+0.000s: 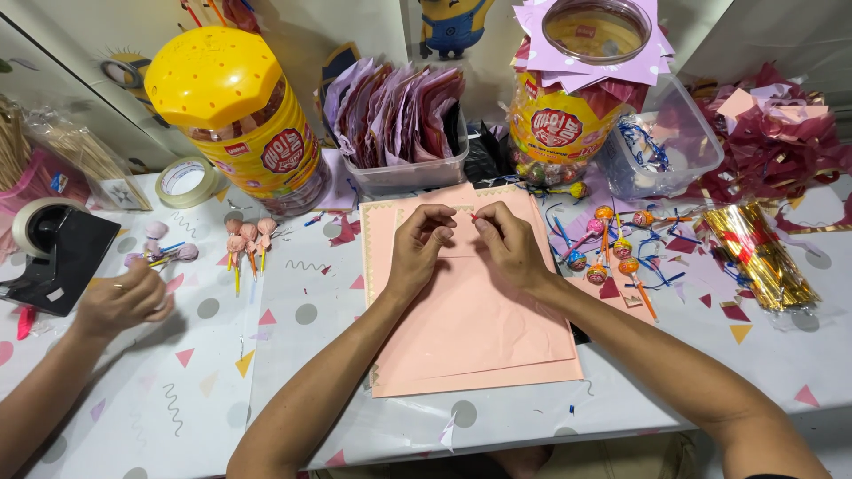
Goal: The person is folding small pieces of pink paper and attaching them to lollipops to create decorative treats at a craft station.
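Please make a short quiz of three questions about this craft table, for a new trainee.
1. True or false: the left hand and right hand meet over the pink paper.
2. What colour is the lid of the big jar at the left?
3. Where do the loose lollipops lie: A, right of the pink paper; B, inside the clear box?

Key: 1 true; 2 yellow; 3 A.

Near desk (497, 417) edge open below the peach paper stack (479, 328). Behind it, passage is blocked by yellow candy jar (235, 115), bin of wrappers (399, 124) and second jar (568, 106). Left obstructed by a co-worker's hand (120, 302) and tape dispenser (53, 253); loose lollipops (612, 248) lie right.
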